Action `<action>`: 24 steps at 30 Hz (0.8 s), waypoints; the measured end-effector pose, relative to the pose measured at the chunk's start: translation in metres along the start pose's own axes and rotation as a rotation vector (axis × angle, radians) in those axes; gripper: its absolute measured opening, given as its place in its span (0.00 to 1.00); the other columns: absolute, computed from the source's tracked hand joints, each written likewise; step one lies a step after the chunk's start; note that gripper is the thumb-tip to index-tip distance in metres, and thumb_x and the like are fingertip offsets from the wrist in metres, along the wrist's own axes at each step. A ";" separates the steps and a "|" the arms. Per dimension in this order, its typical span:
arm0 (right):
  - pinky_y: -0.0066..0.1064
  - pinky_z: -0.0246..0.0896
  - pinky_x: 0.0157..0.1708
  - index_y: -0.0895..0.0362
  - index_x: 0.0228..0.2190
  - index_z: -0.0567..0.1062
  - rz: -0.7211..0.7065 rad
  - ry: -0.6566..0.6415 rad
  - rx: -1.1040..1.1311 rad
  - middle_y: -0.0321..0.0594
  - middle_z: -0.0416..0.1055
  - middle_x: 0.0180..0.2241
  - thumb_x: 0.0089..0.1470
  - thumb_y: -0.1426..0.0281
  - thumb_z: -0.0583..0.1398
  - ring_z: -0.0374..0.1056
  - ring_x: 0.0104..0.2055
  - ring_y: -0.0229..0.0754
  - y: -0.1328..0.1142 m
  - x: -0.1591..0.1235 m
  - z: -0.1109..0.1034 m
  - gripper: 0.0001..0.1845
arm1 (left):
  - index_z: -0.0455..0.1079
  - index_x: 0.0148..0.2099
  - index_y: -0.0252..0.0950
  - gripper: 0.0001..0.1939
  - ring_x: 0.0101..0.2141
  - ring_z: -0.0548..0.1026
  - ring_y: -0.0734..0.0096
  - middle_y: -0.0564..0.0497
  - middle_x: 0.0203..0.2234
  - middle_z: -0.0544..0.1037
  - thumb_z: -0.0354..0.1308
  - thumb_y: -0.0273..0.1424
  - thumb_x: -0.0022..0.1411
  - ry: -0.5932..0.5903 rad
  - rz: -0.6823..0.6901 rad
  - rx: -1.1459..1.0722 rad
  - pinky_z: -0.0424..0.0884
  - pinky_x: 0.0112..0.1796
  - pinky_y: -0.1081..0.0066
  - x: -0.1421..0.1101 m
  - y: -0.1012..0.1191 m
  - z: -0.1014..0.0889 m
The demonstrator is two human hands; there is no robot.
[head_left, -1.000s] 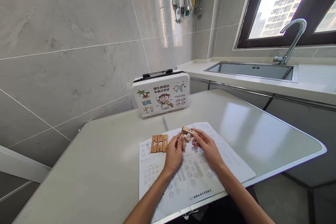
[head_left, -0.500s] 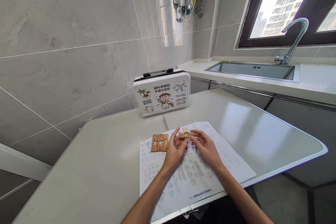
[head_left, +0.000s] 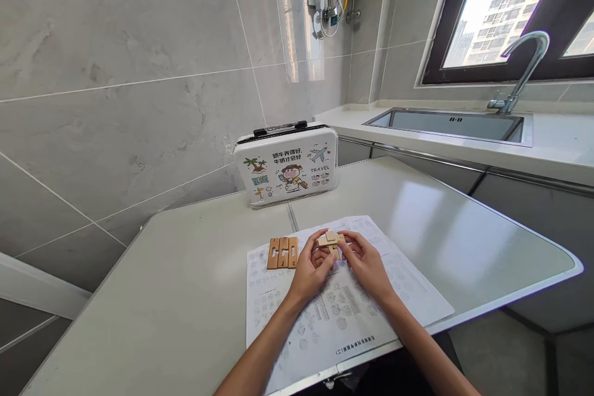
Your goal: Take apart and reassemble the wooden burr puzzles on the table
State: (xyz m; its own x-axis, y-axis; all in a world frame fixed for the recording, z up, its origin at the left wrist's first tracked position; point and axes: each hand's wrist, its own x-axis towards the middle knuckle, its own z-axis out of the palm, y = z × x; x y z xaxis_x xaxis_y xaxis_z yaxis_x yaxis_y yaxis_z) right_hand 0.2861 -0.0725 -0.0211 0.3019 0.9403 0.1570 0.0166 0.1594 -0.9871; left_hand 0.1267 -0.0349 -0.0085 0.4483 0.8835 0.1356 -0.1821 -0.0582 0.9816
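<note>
Between my two hands, above a printed sheet [head_left: 371,315], is a small cluster of interlocking wooden puzzle pieces [head_left: 331,238], pale and crossing one another. My left hand [head_left: 312,267] grips it from the left, thumb at the lower piece and fingers curled behind. From the other side my right hand [head_left: 364,258] pinches it with thumb and fingertips. To the left of my left hand, several flat notched wooden pieces [head_left: 281,253] lie side by side on the sheet; numerals show on some. Part of the cluster is hidden by my fingers.
A white cartoon-printed case [head_left: 288,167] with a black handle stands at the back of the pale folding table [head_left: 185,272], near the tiled wall. Beyond, to the right, are a sink [head_left: 450,125] and a faucet [head_left: 526,68]. The table's front edge lies under my forearms.
The wooden cluster has turned and tilted in my hands, so a flat square face now shows on top and a lower piece is more visible. The pieces on the sheet stay put.
</note>
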 end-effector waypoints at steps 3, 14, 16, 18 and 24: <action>0.38 0.70 0.37 0.54 0.51 0.78 0.005 0.000 0.003 0.45 0.80 0.38 0.60 0.43 0.65 0.74 0.35 0.48 0.002 0.000 -0.001 0.30 | 0.67 0.66 0.43 0.31 0.35 0.75 0.74 0.46 0.50 0.77 0.70 0.37 0.63 -0.004 0.002 0.001 0.74 0.39 0.71 0.000 0.001 0.001; 0.37 0.70 0.36 0.55 0.50 0.77 0.006 -0.014 0.011 0.46 0.80 0.41 0.61 0.44 0.65 0.73 0.34 0.46 -0.001 0.001 -0.002 0.30 | 0.71 0.60 0.37 0.27 0.28 0.75 0.71 0.53 0.28 0.78 0.67 0.49 0.67 0.063 -0.017 0.021 0.73 0.37 0.70 0.003 0.002 0.003; 0.37 0.70 0.35 0.55 0.51 0.77 0.007 -0.012 -0.002 0.46 0.80 0.42 0.62 0.45 0.64 0.73 0.33 0.45 0.001 0.001 -0.002 0.30 | 0.73 0.58 0.36 0.28 0.27 0.75 0.71 0.53 0.27 0.77 0.67 0.50 0.66 0.097 -0.014 0.020 0.73 0.36 0.70 0.003 0.002 0.004; 0.36 0.71 0.34 0.55 0.53 0.76 0.003 -0.002 -0.039 0.46 0.80 0.43 0.63 0.45 0.62 0.73 0.32 0.44 0.003 0.001 -0.002 0.29 | 0.73 0.58 0.36 0.28 0.28 0.74 0.71 0.53 0.28 0.78 0.66 0.51 0.67 0.144 -0.008 0.010 0.73 0.36 0.71 0.004 0.001 0.003; 0.42 0.73 0.38 0.54 0.48 0.77 -0.031 0.065 -0.257 0.47 0.80 0.42 0.65 0.50 0.60 0.76 0.38 0.50 0.011 0.001 0.000 0.22 | 0.73 0.58 0.37 0.28 0.25 0.72 0.74 0.52 0.31 0.77 0.65 0.53 0.67 0.293 -0.027 -0.064 0.72 0.32 0.73 0.008 -0.002 -0.001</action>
State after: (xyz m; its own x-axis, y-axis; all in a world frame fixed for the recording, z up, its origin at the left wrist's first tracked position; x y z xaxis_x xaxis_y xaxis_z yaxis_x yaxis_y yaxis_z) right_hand 0.2870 -0.0700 -0.0317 0.3580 0.9136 0.1927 0.2654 0.0983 -0.9591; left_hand 0.1291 -0.0274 -0.0095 0.1839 0.9813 0.0562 -0.2326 -0.0121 0.9725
